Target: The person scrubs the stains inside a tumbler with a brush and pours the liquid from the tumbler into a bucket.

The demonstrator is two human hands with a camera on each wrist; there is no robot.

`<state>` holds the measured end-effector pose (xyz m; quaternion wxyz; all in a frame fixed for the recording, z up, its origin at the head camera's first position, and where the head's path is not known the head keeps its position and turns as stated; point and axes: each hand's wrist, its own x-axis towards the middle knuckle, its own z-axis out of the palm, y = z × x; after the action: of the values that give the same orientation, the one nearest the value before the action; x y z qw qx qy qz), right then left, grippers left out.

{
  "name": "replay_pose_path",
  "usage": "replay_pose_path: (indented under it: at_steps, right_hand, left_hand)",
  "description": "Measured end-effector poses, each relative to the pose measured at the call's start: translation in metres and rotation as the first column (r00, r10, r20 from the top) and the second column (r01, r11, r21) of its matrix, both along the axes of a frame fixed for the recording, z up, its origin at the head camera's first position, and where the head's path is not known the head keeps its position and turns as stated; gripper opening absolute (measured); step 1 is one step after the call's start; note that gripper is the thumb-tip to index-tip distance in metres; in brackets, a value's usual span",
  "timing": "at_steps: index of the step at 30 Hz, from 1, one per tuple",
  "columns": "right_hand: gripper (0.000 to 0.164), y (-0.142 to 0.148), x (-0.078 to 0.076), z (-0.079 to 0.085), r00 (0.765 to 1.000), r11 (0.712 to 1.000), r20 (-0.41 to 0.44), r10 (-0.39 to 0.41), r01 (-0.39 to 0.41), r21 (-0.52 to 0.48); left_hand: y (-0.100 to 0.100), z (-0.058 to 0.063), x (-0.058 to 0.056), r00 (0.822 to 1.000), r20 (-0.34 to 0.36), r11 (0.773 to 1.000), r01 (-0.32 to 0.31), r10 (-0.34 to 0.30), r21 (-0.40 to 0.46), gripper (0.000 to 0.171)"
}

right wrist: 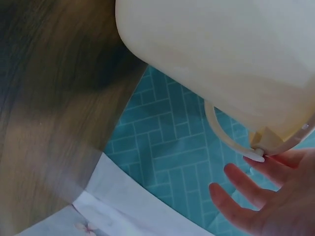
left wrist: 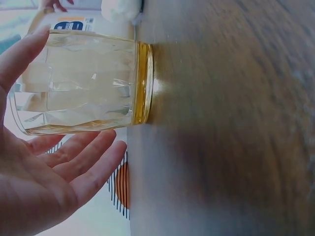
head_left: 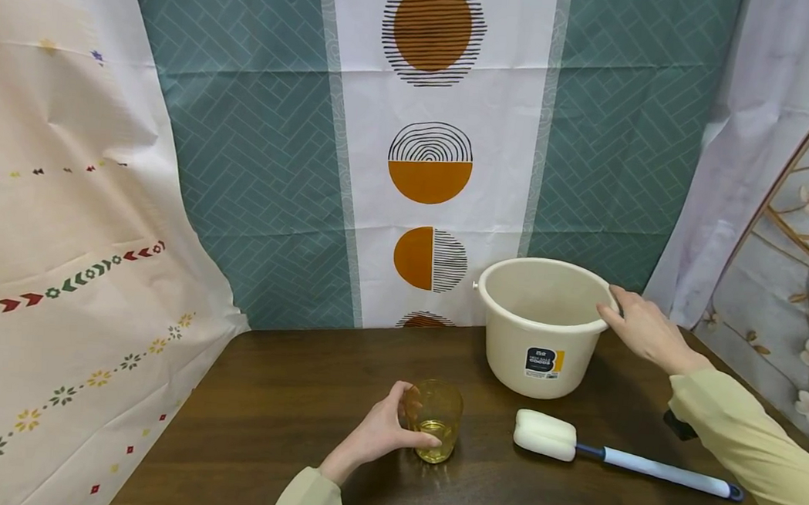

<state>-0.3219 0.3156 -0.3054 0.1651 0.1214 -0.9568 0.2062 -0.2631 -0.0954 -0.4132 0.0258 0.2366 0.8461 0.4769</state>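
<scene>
An amber-tinted drinking glass stands upright on the dark wooden table. My left hand holds it from the left, thumb across the near side and fingers round the far side. In the left wrist view the glass appears sideways, with the fingers loosely curved beside it. At the back right is a cream plastic bucket with a label. My right hand touches its right rim, thumb over the edge. The right wrist view shows relaxed, spread fingers by the bucket's handle; the thumb is hidden.
A bottle brush with a white sponge head and light blue handle lies in front of the bucket. Patterned curtains hang behind the table, and printed cloth drapes down the left side.
</scene>
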Motion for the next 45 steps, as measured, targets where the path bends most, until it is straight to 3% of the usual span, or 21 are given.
replay_pose_path:
  at_steps: [18, 31, 37, 45]
  right_hand:
    - [0.063, 0.0, 0.0, -0.004, 0.999, 0.999, 0.046, -0.023, 0.024, -0.036]
    - [0.061, -0.001, 0.001, -0.006, 1.0, 0.999, 0.016, -0.019, 0.02, -0.035]
    - [0.062, 0.0, 0.001, -0.006, 0.999, 0.999, 0.027, -0.018, 0.019, -0.03]
    - [0.061, 0.0, 0.0, -0.006, 0.999, 0.999, 0.024, -0.026, 0.026, -0.021]
  left_hand:
    - [0.013, 0.002, -0.001, 0.999, 0.043, 0.999, 0.021, -0.022, 0.025, 0.075]
    - [0.015, 0.004, -0.002, 0.998, -0.067, 1.0, 0.009, -0.008, 0.018, 0.07]
    - [0.017, 0.016, -0.005, 0.992, -0.113, 0.998, -0.045, 0.05, 0.045, 0.066]
    - [0.019, 0.043, -0.013, 0.984, -0.149, 0.99, -0.078, 0.095, 0.117, 0.066]
